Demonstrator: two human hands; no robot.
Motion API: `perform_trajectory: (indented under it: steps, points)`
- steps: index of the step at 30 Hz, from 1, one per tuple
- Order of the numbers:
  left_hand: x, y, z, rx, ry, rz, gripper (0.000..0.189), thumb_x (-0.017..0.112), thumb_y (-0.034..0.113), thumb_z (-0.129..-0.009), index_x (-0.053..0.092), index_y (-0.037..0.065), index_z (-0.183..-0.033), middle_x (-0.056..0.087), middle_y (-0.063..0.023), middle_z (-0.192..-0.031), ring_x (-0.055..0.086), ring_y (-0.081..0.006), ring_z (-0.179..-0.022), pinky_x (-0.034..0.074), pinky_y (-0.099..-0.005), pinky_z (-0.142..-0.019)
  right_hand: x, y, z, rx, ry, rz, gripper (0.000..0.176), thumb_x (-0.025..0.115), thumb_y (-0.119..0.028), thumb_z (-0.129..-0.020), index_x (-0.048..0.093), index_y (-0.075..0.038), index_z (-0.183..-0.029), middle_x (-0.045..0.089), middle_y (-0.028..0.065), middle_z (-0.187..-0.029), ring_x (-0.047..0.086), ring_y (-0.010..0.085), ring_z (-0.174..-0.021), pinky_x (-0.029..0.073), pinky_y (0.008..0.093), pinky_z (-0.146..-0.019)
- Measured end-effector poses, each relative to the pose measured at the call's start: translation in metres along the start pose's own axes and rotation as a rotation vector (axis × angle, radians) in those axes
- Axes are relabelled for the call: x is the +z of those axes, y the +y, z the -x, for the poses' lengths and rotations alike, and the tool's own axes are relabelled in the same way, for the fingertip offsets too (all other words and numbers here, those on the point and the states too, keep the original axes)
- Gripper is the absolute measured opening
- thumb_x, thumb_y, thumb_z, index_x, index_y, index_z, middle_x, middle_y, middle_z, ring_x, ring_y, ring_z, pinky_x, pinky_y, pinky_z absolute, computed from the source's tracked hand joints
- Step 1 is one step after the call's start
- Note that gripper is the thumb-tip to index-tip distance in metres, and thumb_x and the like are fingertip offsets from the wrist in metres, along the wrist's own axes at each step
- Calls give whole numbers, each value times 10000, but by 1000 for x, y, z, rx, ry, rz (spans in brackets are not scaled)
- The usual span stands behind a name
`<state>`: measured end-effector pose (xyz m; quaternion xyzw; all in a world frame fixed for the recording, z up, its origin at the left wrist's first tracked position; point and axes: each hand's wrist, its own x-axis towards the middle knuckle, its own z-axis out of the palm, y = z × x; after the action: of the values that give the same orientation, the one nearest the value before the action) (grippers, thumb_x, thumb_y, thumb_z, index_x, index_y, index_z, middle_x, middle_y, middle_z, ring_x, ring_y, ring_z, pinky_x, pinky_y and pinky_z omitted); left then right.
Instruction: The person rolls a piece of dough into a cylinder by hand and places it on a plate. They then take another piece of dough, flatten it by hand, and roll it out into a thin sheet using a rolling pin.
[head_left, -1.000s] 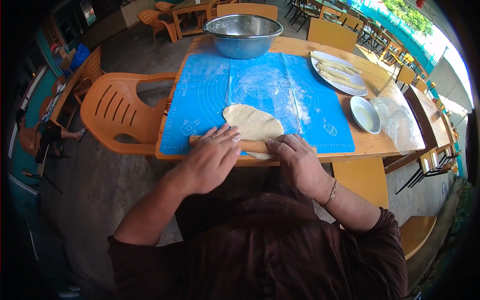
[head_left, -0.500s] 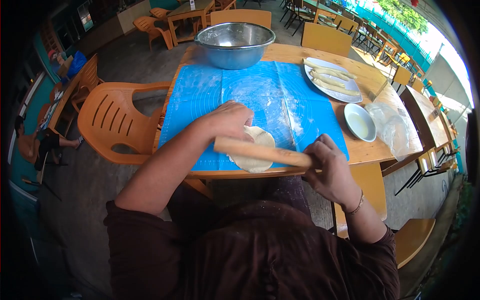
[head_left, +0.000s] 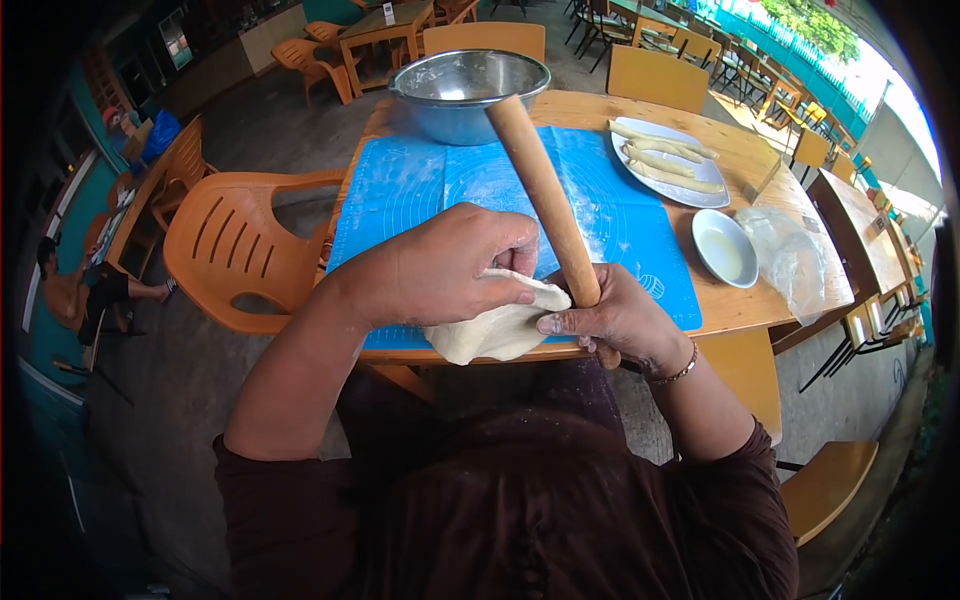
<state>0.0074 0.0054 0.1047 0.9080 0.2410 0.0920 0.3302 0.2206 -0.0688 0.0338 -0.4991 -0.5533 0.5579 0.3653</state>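
Dough [head_left: 490, 338] is lifted in a loose sheet at the near edge of the blue mat [head_left: 390, 195] on the bench [head_left: 770, 155]. The left hand [head_left: 470, 262] pinches its upper edge between thumb and curled fingers; the right hand [head_left: 628, 318] is closed round the tilted rolling pin [head_left: 545, 190] — whether its fingertips also grip the sheet is hard to tell. It looks light, soft and apt to stretch or tear — a broad, gentle hold along the rim should suit.

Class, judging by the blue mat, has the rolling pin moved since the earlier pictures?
Yes: the rolling pin lay along the near edge of the blue mat; now it slants up from the right hand towards the steel bowl.
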Motion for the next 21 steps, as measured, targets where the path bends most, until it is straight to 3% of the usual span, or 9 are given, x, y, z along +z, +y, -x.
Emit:
perform_trajectory:
  steps: [4,7,10,13,14,16,18,20,21]
  points:
    - [0,-20,-6,67,178,128,207,715,157,-845,573,11,-881,591,-60,-823,571,-135,-788,478,-296,-701,-11,-21,-11,-23,49,-31,299,808,-153,-764,650,7,-961,566,-4,-624,488,51,-475,364,204,-400]
    - [-5,-40,-31,-93,386,151,224,696,168,-873,573,5,-966,610,-83,-936,583,-151,-921,484,-313,-792,-31,-45,-31,-83,182,93,275,791,-157,-775,649,7,-943,559,1,-616,480,50,-472,380,213,-420]
    - [7,-80,-67,-171,532,108,281,706,170,-860,564,2,-1036,626,-128,-990,609,-222,-985,489,-354,-837,-53,-41,-68,-106,269,335,278,778,-185,-785,660,14,-938,614,60,-652,563,120,-528,454,282,-501]
    - [26,-111,-82,-323,592,-154,308,654,171,-881,546,2,-1115,610,-191,-1089,586,-325,-1050,466,-424,-892,-62,-12,-103,-158,420,766,361,732,-294,-817,683,3,-1016,695,176,-841,675,309,-806,511,381,-741]
    - [24,-120,-83,-320,596,-156,308,654,171,-881,546,2,-1115,610,-191,-1089,586,-325,-1050,466,-424,-892,-63,-10,-98,-162,422,768,361,732,-294,-817,683,3,-1016,695,176,-841,675,309,-806,511,381,-741]
    - [8,-132,-78,-355,1052,-415,286,598,144,-895,527,-2,-1130,586,-209,-1106,554,-370,-1059,431,-460,-927,-58,-17,-80,-86,460,883,375,706,-332,-831,690,-24,-1043,700,168,-869,673,324,-829,515,397,-775]
    - [-14,-128,-71,-346,1365,-400,241,558,145,-908,540,-8,-1093,571,-217,-1104,533,-375,-1060,412,-464,-938,-70,-11,-80,-73,430,898,373,681,-335,-849,686,-44,-1082,694,168,-944,668,322,-879,511,420,-820]
    - [-29,-130,-73,-243,1331,-340,240,540,177,-926,545,-10,-1077,563,-221,-1111,525,-376,-1062,403,-473,-938,-84,5,-91,-257,354,922,359,662,-314,-867,677,-63,-1124,669,177,-1002,660,319,-903,507,427,-830]
    - [-33,-129,-74,-142,1308,-280,251,522,210,-944,550,-11,-1060,556,-226,-1118,517,-378,-1065,393,-482,-938,-82,4,-95,-214,303,918,345,648,-292,-877,675,-74,-1143,638,177,-1040,627,316,-969,491,420,-872]
